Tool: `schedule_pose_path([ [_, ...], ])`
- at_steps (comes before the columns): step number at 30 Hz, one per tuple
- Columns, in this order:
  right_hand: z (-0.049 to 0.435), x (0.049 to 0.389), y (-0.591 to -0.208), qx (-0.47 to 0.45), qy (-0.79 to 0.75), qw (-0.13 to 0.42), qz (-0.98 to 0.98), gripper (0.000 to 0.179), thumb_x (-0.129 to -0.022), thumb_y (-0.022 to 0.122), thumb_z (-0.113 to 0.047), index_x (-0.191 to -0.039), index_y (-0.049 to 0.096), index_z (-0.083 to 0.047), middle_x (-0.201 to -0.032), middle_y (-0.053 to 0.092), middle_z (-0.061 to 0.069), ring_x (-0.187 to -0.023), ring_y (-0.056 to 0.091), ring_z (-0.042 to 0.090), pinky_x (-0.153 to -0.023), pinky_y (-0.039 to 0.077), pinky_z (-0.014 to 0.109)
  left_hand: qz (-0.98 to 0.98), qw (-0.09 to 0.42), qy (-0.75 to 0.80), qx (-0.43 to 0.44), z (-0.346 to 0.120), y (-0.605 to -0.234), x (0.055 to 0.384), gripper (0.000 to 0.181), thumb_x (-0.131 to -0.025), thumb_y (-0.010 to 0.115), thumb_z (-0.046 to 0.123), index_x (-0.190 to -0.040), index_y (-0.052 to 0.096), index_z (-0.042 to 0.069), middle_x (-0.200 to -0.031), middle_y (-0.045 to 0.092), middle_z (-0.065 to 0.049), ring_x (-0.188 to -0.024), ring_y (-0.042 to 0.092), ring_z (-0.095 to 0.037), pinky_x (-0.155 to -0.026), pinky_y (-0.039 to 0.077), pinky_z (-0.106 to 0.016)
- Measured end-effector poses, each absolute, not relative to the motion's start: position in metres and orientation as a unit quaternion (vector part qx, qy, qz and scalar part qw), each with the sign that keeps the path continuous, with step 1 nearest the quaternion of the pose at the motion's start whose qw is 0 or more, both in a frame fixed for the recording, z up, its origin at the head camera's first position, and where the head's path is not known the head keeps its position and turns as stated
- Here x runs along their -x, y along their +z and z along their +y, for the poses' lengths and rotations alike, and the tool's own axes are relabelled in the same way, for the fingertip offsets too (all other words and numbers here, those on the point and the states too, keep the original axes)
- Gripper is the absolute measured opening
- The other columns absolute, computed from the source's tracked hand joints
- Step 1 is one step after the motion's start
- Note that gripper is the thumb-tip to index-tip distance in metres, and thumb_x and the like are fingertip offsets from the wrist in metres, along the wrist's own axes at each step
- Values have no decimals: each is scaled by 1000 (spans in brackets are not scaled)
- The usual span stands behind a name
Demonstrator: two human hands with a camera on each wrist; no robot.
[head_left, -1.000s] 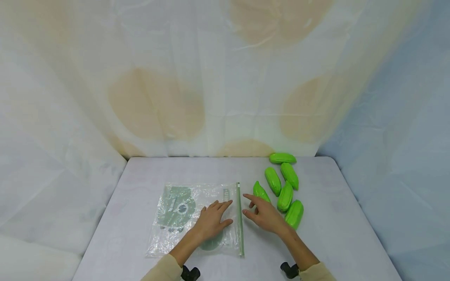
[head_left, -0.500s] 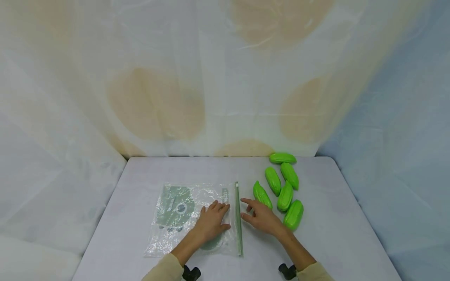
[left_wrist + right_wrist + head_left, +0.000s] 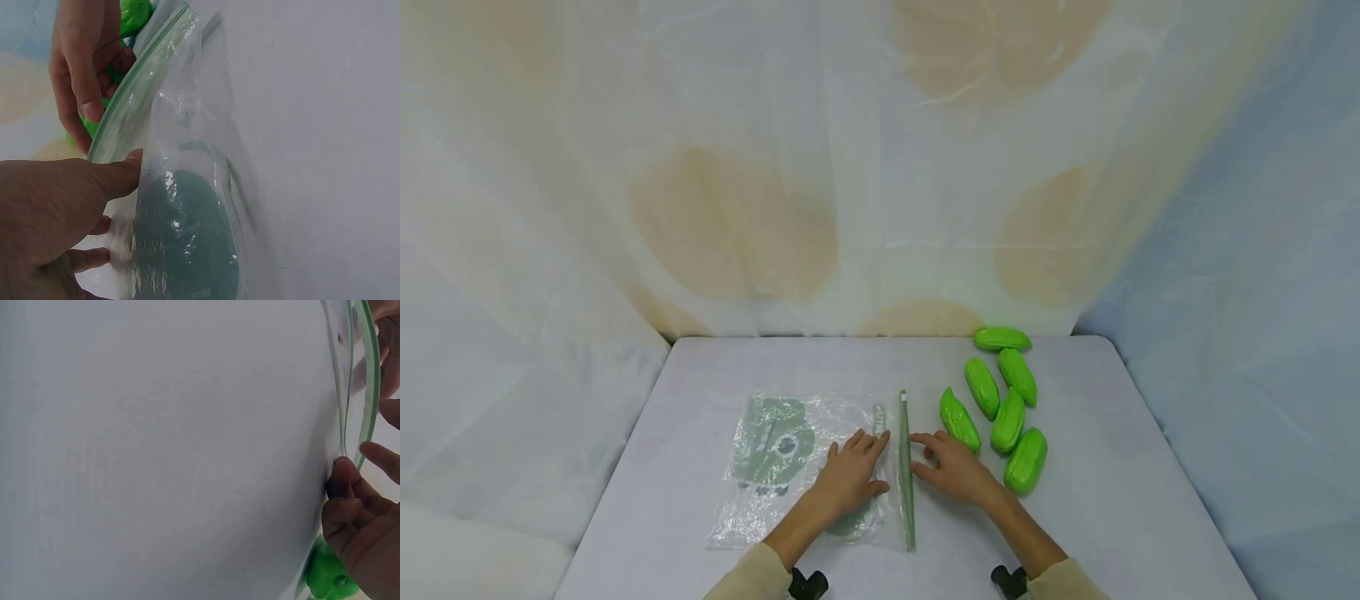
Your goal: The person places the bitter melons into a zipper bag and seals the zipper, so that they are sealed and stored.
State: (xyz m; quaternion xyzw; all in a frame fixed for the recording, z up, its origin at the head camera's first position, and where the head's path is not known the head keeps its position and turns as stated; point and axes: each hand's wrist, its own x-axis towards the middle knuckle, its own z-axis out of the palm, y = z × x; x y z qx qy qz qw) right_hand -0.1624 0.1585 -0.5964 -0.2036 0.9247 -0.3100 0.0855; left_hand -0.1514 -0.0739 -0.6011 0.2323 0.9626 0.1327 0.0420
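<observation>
A clear plastic zip bag with green print lies on the table, its green zip edge facing right. My left hand rests on the bag near that edge, fingers spread; in the left wrist view its thumb touches the film. My right hand is at the zip edge, its index finger and thumb extended towards the strip. In the right wrist view the mouth's two layers stand apart beside the right hand's fingers, the other fingers loosely curled. Whether these pinch the film is hard to see.
Several glossy green elongated fruits lie on the white table, right of the bag and up to the back edge. Pale patterned sheets hang behind and at the sides.
The right hand has moved slightly left and nearer the person. The zip edge has shifted left and looks narrower and more tilted. The left hand has shifted a little left with the bag.
</observation>
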Motion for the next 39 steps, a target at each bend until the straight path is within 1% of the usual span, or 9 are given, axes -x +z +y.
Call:
schedule_pose_path([
  [8, 157, 166, -604, 216, -298, 104, 924, 45, -96, 66, -33, -136, 63, -14, -88, 52, -3, -74, 46, 11, -59, 41, 27, 961, 31, 138, -238, -74, -602, 150, 89, -84, 77, 44, -159, 33, 24, -137, 57, -5, -141, 42, -37, -100, 38, -72],
  [12, 157, 169, -607, 218, -287, 105, 927, 44, -96, 66, -33, -137, 63, -16, -85, 50, -3, -71, 45, 11, -57, 40, 27, 961, 29, 137, -238, -75, -603, 150, 86, -86, 75, 44, -159, 33, 26, -136, 55, -4, -141, 41, -38, -99, 36, -73],
  [16, 156, 171, -610, 218, -276, 99, 931, 44, -94, 68, -33, -136, 63, -17, -83, 49, -3, -69, 44, 10, -55, 39, 27, 961, 26, 133, -240, -75, -608, 153, 75, -92, 69, 44, -158, 35, 30, -134, 55, -4, -140, 41, -40, -98, 37, -74],
  [22, 156, 172, -615, 212, -264, 98, 936, 44, -94, 68, -33, -135, 63, -18, -83, 48, -3, -68, 44, 10, -54, 39, 26, 961, 20, 136, -240, -72, -612, 154, 56, -102, 53, 43, -156, 39, 34, -129, 57, -7, -139, 42, -42, -95, 37, -75],
  [27, 154, 171, -615, 213, -261, 99, 936, 45, -94, 69, -32, -136, 63, -17, -84, 50, -1, -67, 45, 11, -54, 40, 27, 963, 38, 141, -226, -69, -612, 152, 55, -104, 42, 52, -157, 35, 39, -134, 54, -13, -142, 38, -45, -97, 33, -78],
  [30, 153, 171, -614, 216, -258, 96, 937, 45, -94, 69, -31, -136, 62, -16, -84, 50, -1, -68, 45, 11, -54, 40, 28, 965, 43, 141, -219, -68, -611, 151, 55, -103, 40, 57, -156, 36, 41, -135, 53, -16, -142, 37, -45, -97, 31, -80],
  [33, 152, 172, -614, 217, -255, 94, 938, 46, -93, 70, -31, -136, 62, -16, -85, 51, 0, -68, 45, 11, -55, 41, 28, 966, 35, 137, -215, -66, -612, 152, 55, -102, 41, 59, -154, 40, 41, -132, 54, -15, -139, 43, -41, -95, 34, -78],
  [36, 152, 172, -613, 213, -252, 97, 939, 46, -93, 71, -32, -135, 62, -17, -88, 53, 1, -68, 45, 11, -54, 41, 28, 968, 21, 136, -208, -66, -613, 154, 53, -100, 44, 60, -149, 48, 38, -127, 56, -12, -127, 53, -34, -92, 39, -74],
  [39, 151, 173, -613, 210, -249, 99, 940, 46, -92, 71, -33, -135, 62, -18, -92, 56, 3, -68, 46, 11, -54, 42, 29, 970, 11, 136, -201, -65, -613, 156, 52, -99, 45, 61, -143, 54, 35, -123, 58, -10, -115, 59, -29, -90, 43, -69],
])
